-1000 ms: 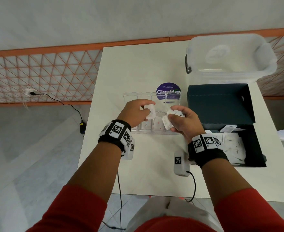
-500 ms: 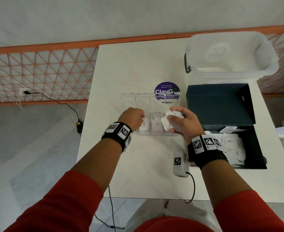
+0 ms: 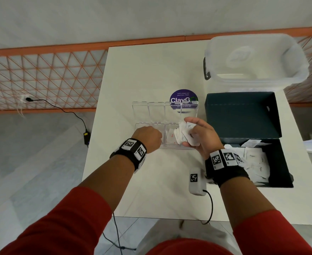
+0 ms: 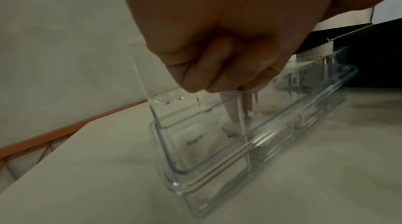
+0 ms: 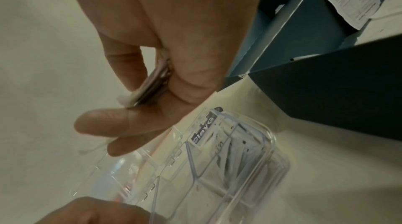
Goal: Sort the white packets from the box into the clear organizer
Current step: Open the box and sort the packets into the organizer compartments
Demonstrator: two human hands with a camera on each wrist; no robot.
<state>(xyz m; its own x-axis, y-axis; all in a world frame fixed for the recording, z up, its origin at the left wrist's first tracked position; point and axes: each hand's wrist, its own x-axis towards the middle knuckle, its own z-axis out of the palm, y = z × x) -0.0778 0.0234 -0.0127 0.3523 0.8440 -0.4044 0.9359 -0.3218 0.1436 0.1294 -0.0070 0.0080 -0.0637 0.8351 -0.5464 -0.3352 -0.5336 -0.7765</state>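
Observation:
The clear organizer stands mid-table with its lids up. My left hand is over its left compartments; in the left wrist view its fingertips reach down into the second compartment onto a white packet. Another packet lies in the end compartment. My right hand hovers over the organizer's right end and grips a bunch of white packets, seen edge-on between thumb and fingers. The dark box lies open at the right with several packets inside.
A translucent lidded bin stands behind the box. A purple round sticker lies behind the organizer. A white tagged module with a cable rests near the table's front edge. At the left the table drops to the floor.
My left hand carried a packet from beside the right hand down into the organizer's left part. The right hand has stayed in place with its bunch.

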